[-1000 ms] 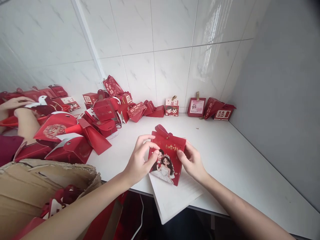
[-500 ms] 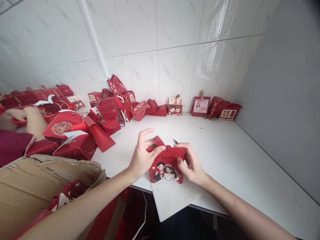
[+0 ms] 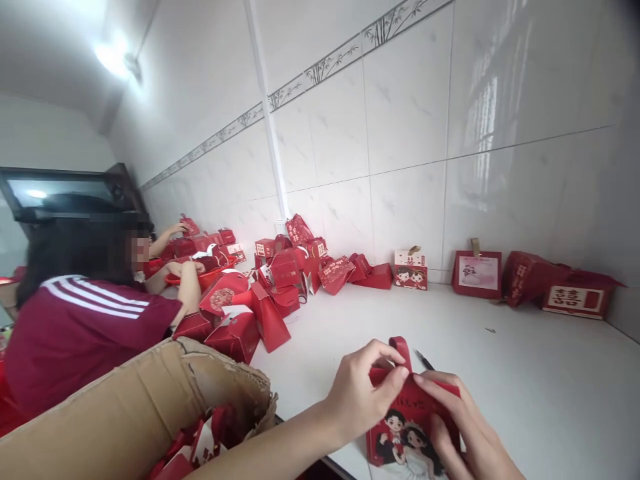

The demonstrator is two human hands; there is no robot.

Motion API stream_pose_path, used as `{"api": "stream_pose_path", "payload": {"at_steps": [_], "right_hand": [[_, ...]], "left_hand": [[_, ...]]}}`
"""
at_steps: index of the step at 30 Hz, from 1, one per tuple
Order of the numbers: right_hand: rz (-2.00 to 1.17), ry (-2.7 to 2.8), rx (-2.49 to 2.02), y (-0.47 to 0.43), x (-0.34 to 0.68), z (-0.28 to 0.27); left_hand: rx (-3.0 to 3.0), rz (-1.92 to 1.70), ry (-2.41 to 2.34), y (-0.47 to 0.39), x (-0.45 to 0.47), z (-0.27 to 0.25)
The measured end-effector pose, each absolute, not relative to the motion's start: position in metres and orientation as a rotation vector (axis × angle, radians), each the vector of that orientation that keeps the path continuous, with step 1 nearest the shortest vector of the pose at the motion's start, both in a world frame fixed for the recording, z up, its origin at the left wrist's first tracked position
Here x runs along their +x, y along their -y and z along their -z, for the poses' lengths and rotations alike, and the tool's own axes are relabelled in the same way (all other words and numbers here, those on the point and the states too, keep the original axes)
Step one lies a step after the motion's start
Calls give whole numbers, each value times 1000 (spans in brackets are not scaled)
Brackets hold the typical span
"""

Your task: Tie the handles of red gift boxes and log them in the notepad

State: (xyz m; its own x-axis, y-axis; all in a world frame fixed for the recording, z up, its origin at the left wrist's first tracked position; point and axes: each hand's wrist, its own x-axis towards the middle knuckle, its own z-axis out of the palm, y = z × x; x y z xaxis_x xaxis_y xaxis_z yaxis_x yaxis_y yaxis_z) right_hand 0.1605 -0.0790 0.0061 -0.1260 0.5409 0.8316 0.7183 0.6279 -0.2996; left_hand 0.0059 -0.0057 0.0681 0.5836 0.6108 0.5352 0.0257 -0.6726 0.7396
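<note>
A red gift box (image 3: 407, 417) printed with a cartoon bride and groom stands upright between my hands at the table's front edge. From its top rises a red ribbon loop (image 3: 401, 347). My left hand (image 3: 367, 390) is closed, thumb and forefinger pinching at the top edge by the foot of that loop. My right hand (image 3: 473, 423) wraps the box's right side, its forefinger along the top edge and its thumb on the printed front. A dark pen (image 3: 424, 360) lies just behind the box. The box's lower edge runs out of view.
A cardboard carton (image 3: 125, 400) with red boxes inside stands at my left. Red gift boxes (image 3: 285, 267) pile up on the white table (image 3: 545, 387); several more stand along the tiled wall. A co-worker in a maroon shirt (image 3: 95, 320) sits at the left, and another person's arm reaches beyond.
My view has swung left and up, bringing the co-worker into sight. My left fingers have moved to the middle of the box's top, and the ribbon loop now stands upright.
</note>
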Motion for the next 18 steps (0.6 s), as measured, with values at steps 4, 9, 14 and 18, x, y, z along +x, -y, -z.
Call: {"api": "stream_pose_path", "payload": {"at_steps": [4,9,14,18], "right_hand": [[247,1795,-1032,79,162,-7],[256,1795,-1025,79,163,-7],[297,1791,-1033,77,165,-2],[291,1788,-1068,75,166,0]], "left_hand": [[2265,-1118,-350,8,5,-69],[2234,-1178,-320,9,6,-66],[2256,-1190,-292,10,6,-66],[2296,-1184,-329,11,6,-67]]}}
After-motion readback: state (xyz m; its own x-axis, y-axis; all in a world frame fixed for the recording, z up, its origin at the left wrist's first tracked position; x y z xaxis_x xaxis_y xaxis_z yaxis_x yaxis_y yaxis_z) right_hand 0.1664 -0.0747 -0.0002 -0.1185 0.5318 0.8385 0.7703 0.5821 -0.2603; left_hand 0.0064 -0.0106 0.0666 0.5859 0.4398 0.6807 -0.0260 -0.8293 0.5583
